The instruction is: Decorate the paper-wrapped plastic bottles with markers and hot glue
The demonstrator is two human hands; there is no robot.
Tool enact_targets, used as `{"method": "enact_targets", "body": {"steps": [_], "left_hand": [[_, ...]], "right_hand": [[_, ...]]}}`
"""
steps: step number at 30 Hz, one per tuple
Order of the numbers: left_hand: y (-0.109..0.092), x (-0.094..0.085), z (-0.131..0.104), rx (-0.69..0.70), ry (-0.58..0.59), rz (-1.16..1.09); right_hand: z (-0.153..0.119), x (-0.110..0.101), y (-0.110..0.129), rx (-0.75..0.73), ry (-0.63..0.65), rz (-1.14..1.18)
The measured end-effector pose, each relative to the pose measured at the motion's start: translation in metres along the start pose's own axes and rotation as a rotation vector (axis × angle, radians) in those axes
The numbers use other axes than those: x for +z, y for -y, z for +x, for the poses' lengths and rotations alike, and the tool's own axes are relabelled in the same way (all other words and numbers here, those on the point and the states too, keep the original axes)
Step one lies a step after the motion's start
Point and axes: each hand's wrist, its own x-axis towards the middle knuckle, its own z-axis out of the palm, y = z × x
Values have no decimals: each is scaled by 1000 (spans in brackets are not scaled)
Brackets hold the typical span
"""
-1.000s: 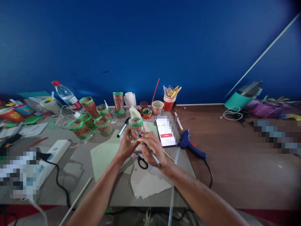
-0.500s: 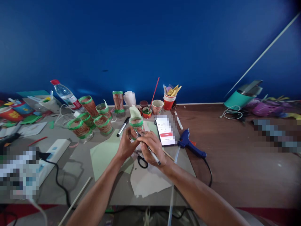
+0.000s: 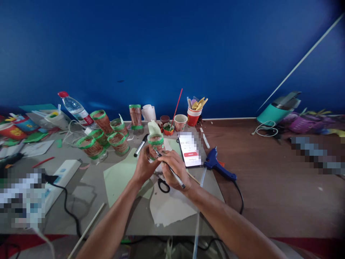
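Note:
My left hand point(image 3: 145, 163) is closed around a brown-painted cup point(image 3: 156, 141) with a green rim. A pale green paper piece point(image 3: 154, 128) sticks up from the cup's rim. In my right hand point(image 3: 175, 167) is a slim pen point(image 3: 174, 173), its tip against the cup's side. What the tip marks is too small to make out. Below my hands lie a black scissors handle point(image 3: 164, 186) and a torn white paper sheet point(image 3: 172, 207). Light green paper point(image 3: 118, 180) spreads under my left wrist, and a black-and-white marker point(image 3: 140, 145) rests beside the cup.
Several brown-and-green cups point(image 3: 118, 142) stand at left near a tilted plastic bottle point(image 3: 77, 109). A lit phone point(image 3: 190, 149) and a blue glue gun point(image 3: 217, 165) lie to the right. A power strip point(image 3: 60, 176) is at left; a red cup point(image 3: 194, 117) of tools stands behind.
Almost nothing differs. Both hands keep their hold on the cup and the pen, with only a very slight shift.

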Motion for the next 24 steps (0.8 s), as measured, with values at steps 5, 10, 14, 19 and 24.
{"method": "enact_targets", "body": {"steps": [5,10,14,19,24], "left_hand": [[1,0,-1,33,-27,42],[-2,0,-1,40,-33,42],[-1,0,-2,29,-27,45],[0,0,-2,22,-17,56],[0,-1,-2,31,-30,82]], "right_hand": [[1,-1,0,15,32,2],[2,0,-1,-6,-14,3],[2,-1,1,9,26,-1],[3,-2,3,3,12,1],[3,-2,3,-6,21,7]]}}
